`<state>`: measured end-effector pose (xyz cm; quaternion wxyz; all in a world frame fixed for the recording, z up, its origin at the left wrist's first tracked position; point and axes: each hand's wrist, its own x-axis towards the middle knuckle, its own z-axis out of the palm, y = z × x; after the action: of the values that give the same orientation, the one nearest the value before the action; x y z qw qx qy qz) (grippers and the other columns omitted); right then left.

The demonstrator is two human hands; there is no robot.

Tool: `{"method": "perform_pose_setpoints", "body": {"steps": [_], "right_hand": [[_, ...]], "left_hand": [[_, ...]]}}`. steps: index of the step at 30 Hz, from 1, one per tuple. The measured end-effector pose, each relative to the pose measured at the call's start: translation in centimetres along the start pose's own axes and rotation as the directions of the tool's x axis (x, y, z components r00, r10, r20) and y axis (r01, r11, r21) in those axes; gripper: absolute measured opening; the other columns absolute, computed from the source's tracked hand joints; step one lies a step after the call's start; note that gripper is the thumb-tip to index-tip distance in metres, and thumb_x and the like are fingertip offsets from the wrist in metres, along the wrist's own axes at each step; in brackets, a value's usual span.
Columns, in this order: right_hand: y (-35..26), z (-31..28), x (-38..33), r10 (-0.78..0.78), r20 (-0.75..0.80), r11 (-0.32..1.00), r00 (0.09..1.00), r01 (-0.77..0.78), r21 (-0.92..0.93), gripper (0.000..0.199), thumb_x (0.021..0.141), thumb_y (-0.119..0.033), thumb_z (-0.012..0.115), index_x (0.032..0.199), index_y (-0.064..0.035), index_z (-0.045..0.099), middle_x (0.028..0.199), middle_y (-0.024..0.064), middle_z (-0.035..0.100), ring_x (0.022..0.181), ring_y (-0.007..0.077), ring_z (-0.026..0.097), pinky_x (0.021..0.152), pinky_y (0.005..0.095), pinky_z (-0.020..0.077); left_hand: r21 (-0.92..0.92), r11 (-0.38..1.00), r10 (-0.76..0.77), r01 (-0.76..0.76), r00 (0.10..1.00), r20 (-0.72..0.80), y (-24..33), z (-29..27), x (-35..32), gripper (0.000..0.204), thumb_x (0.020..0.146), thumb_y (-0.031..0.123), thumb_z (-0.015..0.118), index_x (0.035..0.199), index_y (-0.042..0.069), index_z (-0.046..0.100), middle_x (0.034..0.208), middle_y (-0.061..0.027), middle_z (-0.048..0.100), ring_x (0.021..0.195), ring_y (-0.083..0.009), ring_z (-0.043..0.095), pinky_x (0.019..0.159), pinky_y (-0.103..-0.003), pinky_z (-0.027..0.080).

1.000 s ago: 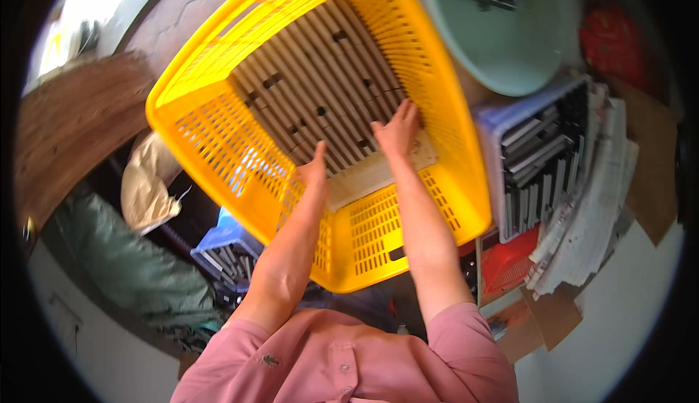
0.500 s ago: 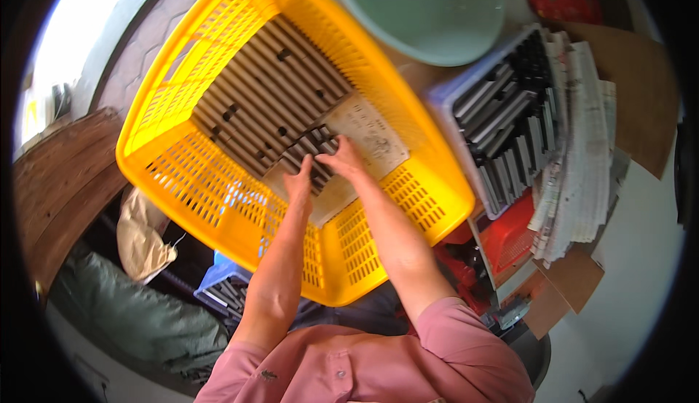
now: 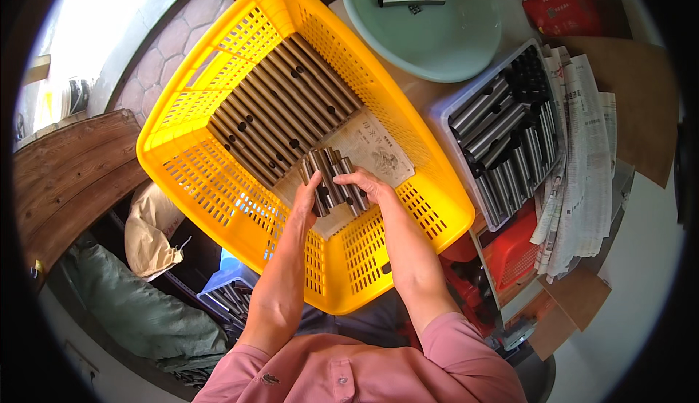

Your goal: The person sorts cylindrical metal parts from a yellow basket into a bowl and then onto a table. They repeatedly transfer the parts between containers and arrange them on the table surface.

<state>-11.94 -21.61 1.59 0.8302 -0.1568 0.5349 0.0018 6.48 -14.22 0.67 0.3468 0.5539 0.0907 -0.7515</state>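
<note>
Between my two hands is a bundle of several short metal tubes (image 3: 329,172), lying side by side with dark holes in some of them. My left hand (image 3: 306,200) is closed against the bundle's left side, thumb on top. From the right, my right hand (image 3: 364,182) grips it, thumb across the tubes. The bundle is over the near part of a large yellow plastic basket (image 3: 226,246). Beyond it, rows of brownish metal tubes (image 3: 280,104) lie tightly packed in the basket. A stained, printed cardboard sheet (image 3: 371,144) shows beside and beneath the bundle.
A pale green basin (image 3: 437,46) at the far right holds two tubes. Nearer on the right, a plastic crate (image 3: 439,123) of shiny tubes stands beside stacked newspapers (image 3: 582,148). Another blue crate (image 3: 218,281) with tubes is at lower left, near a brown paper bag (image 3: 149,232).
My hands have brought the bundle nearer to me and slightly right, away from the packed rows. More of the tubes' length now shows. The whole view has shifted a little.
</note>
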Motion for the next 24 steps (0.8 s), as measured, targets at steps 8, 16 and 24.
{"method": "perform_pose_setpoints", "body": {"steps": [8,16,24], "right_hand": [[-11.2,8.3,-14.3,-0.591,-0.034,0.806,0.806,0.591,-0.030,0.069,0.072,-0.017,0.081,0.132,-0.0005,0.051,0.118,0.0101,0.063,0.108,0.0198,0.059,0.099,0.0320,0.0451],[-27.0,5.6,-20.5,-0.582,-0.546,0.533,0.603,0.790,0.303,0.052,0.084,-0.025,0.075,0.126,-0.0003,0.056,0.114,0.0100,0.066,0.098,0.0243,0.064,0.088,0.0386,0.0529],[-31.0,-0.7,-13.5,-0.465,-0.649,0.346,0.602,0.798,0.493,0.046,0.097,-0.038,0.059,0.129,-0.0051,0.058,0.127,0.0107,0.062,0.116,0.0266,0.059,0.097,0.0414,0.0473]], "left_hand": [[0.072,0.925,0.360,-0.374,0.920,0.153,12.9,9.1,-13.8,0.059,0.085,0.042,0.075,0.125,0.001,0.056,0.110,-0.0066,0.066,0.097,-0.0180,0.066,0.086,-0.034,0.056],[0.743,0.453,0.227,-0.493,0.870,0.438,32.5,30.8,-10.2,0.071,0.084,0.051,0.075,0.127,-0.002,0.057,0.106,-0.0136,0.069,0.086,-0.0195,0.069,0.076,-0.034,0.059],[0.801,-0.272,0.117,-0.534,0.808,0.578,33.0,38.9,0.9,0.089,0.074,0.079,0.061,0.109,-0.002,0.072,0.102,-0.0156,0.071,0.087,-0.0263,0.068,0.079,-0.040,0.051]]}}
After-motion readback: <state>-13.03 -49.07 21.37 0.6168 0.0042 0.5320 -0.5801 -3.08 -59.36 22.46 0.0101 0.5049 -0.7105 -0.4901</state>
